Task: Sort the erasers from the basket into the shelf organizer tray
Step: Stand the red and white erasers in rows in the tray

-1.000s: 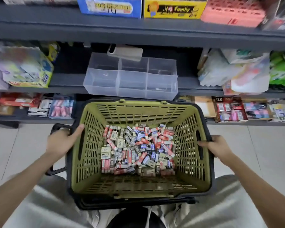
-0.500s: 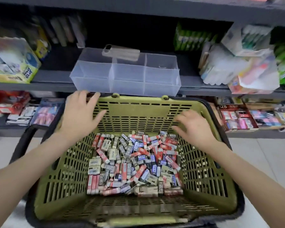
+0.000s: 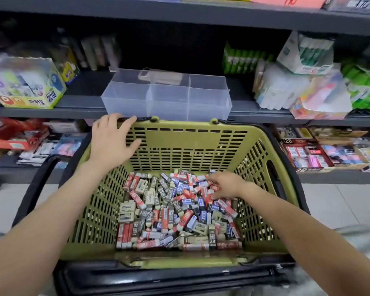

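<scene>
**Basket** [image 3: 190, 146]: green slatted, black-rimmed, sitting near the person, its far rim lying just under the shelf [image 3: 41, 113] edge.

**Erasers** [image 3: 175, 210]: a loose heap in red, blue, black and cream sleeves is covering most of the basket floor. All of them are lying inside the basket.

**Tray** [image 3: 167, 103]: a clear divided organizer is standing on the shelf just beyond the basket's far rim. No eraser is showing in any of its compartments.

**Left hand** [image 3: 112, 139]: it is resting on the far-left corner of the basket. The fingers are spread and relaxed over the rim with the thumb splayed against the far wall. It is steadying the basket and holding nothing else.

**Right hand** [image 3: 224, 184]: it is reaching down into the far-right part of the heap, fingers curled among the erasers. It may be pinching one, but the fingertips are lying buried in the pile, so a hold cannot be confirmed.

**Other stock**: a glue box [image 3: 28, 90] is standing on the shelf, left of the tray.

**Progress**: the sorting is only just beginning. Nothing is showing as placed, and the whole heap is waiting to be picked, carried over the far rim and dropped into compartments.
</scene>
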The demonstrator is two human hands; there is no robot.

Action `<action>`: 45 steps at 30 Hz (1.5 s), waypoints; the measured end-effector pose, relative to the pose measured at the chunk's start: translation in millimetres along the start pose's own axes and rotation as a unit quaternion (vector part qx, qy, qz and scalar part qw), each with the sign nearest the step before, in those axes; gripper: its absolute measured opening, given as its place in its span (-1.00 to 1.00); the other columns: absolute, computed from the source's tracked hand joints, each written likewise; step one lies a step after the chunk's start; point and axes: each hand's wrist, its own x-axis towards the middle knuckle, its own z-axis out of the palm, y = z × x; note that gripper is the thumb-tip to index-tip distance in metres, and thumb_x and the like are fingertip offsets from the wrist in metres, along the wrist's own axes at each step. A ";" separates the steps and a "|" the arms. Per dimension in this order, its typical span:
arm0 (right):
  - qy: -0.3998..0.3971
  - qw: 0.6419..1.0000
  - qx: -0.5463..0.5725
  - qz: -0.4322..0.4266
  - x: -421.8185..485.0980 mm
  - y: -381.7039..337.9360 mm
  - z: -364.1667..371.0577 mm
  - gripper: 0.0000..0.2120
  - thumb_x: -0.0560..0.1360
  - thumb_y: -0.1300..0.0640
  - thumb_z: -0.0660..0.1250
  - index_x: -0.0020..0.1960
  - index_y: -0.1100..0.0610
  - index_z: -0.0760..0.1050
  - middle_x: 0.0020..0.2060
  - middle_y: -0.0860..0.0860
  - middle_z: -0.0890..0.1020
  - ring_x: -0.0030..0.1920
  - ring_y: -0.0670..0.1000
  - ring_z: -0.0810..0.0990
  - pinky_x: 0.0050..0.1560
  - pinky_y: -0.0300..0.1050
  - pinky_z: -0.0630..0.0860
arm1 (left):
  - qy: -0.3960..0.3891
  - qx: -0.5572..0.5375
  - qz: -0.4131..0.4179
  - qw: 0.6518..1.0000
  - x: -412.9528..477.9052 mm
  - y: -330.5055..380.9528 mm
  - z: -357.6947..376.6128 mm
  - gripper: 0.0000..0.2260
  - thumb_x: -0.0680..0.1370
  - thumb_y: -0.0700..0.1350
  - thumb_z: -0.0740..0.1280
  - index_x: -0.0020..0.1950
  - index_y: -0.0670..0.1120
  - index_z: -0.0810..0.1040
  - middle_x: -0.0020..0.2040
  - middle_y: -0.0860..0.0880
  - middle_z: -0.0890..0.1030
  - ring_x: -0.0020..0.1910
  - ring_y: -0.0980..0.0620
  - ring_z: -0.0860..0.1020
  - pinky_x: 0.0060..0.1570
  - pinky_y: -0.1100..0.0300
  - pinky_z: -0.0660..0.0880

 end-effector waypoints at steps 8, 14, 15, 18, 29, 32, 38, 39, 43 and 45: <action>-0.044 0.997 -0.042 -0.041 30.7 5.8 19.3 -0.23 0.34 -0.29 0.38 0.42 0.05 0.28 0.34 0.06 0.41 0.29 0.11 0.33 0.29 0.02 0.32 | -0.008 0.006 0.003 1.000 8.9 -2.6 2.3 -0.44 0.34 0.00 0.50 0.29 -0.13 0.50 0.14 -0.29 0.49 0.14 -0.31 0.42 0.11 -0.16 0.33; -0.026 0.999 -0.014 -0.023 31.7 -4.4 18.7 -0.32 0.32 -0.26 0.41 0.33 0.05 0.39 0.19 0.03 0.55 0.18 0.09 0.49 0.11 -0.06 0.46 | -0.006 0.007 -0.003 1.000 11.5 0.3 0.5 -0.44 0.29 -0.07 0.53 0.26 -0.16 0.52 0.11 -0.30 0.51 0.10 -0.33 0.44 0.07 -0.18 0.35; -0.015 1.000 0.003 -0.019 30.2 -8.6 19.4 -0.37 0.33 -0.24 0.42 0.28 0.06 0.42 0.13 0.01 0.59 0.12 0.07 0.54 0.01 -0.12 0.47 | -0.008 0.005 -0.004 1.000 10.9 1.4 -0.2 -0.44 0.30 -0.08 0.53 0.26 -0.16 0.52 0.12 -0.30 0.51 0.10 -0.33 0.43 0.08 -0.18 0.35; -0.007 0.996 0.089 -0.014 23.1 -19.6 26.0 -0.52 0.39 -0.13 0.41 0.22 0.09 0.46 0.05 0.01 0.61 0.04 0.05 0.58 -0.12 -0.18 0.44 | -0.012 -0.005 -0.008 1.000 11.2 8.0 -3.0 -0.45 0.32 -0.07 0.52 0.28 -0.16 0.51 0.15 -0.30 0.50 0.14 -0.33 0.42 0.12 -0.18 0.33; 0.041 0.990 0.133 -0.001 20.8 -36.2 41.5 -0.65 0.43 -0.10 0.34 0.02 0.17 0.55 -0.25 0.04 0.59 -0.20 0.06 0.58 -0.36 -0.18 0.38 | -0.015 -0.112 0.068 0.991 6.1 69.6 5.1 -0.72 0.43 -0.15 0.40 0.12 -0.18 0.59 0.05 -0.17 0.59 0.09 -0.16 0.52 0.16 -0.07 0.41; 0.061 0.989 0.132 -0.021 19.9 -43.5 46.9 -0.65 0.45 -0.05 0.34 0.11 0.16 0.53 -0.08 0.08 0.63 -0.08 0.07 0.57 -0.20 -0.12 0.48 | -0.160 -0.212 0.051 0.963 -6.8 88.4 17.7 -0.74 0.52 -0.10 0.32 0.20 -0.08 0.55 0.05 0.00 0.59 0.08 0.02 0.52 0.15 0.16 0.41; 0.048 0.953 0.300 -0.003 14.1 -45.0 44.6 -0.84 0.47 0.08 0.37 -0.18 0.16 0.49 -0.36 0.01 0.52 -0.40 -0.06 0.44 -0.43 -0.17 0.37 | -0.337 -0.420 -0.184 0.822 -16.5 98.3 48.2 -0.81 0.55 -0.12 0.31 0.14 -0.13 0.52 0.02 0.02 0.55 0.05 0.07 0.51 0.06 0.24 0.42; 0.045 0.927 0.372 0.015 14.2 -45.5 38.3 -0.86 0.46 0.11 0.38 -0.22 0.14 0.48 -0.41 -0.04 0.52 -0.45 -0.10 0.44 -0.49 -0.24 0.35 | -0.343 -0.445 -0.221 0.797 -17.4 98.3 53.0 -0.82 0.55 -0.12 0.31 0.13 -0.13 0.52 0.04 0.00 0.56 0.09 0.03 0.52 0.13 0.18 0.44; 0.044 0.803 0.592 0.056 14.7 -61.1 7.1 -0.88 0.44 0.15 0.42 -0.24 0.13 0.53 -0.48 -0.08 0.60 -0.46 -0.15 0.53 -0.44 -0.32 0.44 | -0.370 -0.569 -0.325 0.658 -25.4 101.7 64.4 -0.57 0.45 0.01 0.41 0.24 -0.15 0.44 0.15 -0.11 0.58 0.08 -0.03 0.57 0.20 0.05 0.48; 0.051 0.768 0.638 0.036 13.1 -73.9 -6.0 -0.93 0.43 0.19 0.42 -0.20 0.16 0.55 -0.49 -0.10 0.61 -0.44 -0.16 0.55 -0.43 -0.36 0.44 | -0.372 -0.663 -0.356 0.543 -27.0 107.2 66.5 -0.44 0.37 0.02 0.45 0.29 -0.13 0.39 0.04 -0.11 0.63 -0.08 0.01 0.64 -0.11 0.18 0.58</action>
